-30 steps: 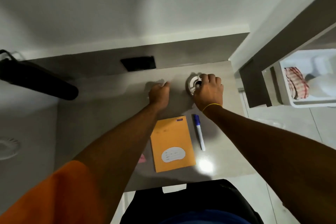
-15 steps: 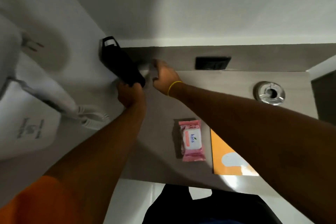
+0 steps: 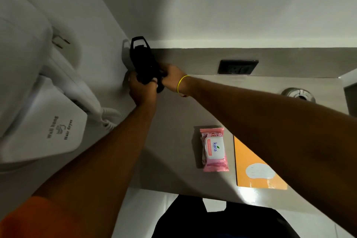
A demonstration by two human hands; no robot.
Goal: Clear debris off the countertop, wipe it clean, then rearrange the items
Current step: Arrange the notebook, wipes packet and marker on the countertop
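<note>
I had both hands closed around the black bottle (image 3: 144,63) at the back left corner of the countertop (image 3: 173,131), left hand (image 3: 142,91) gripping its base, right hand (image 3: 172,79) its side. The pink wipes pack (image 3: 214,149) lay nearer me, right of the bottle, the orange notebook (image 3: 255,168) just beyond it.
</note>
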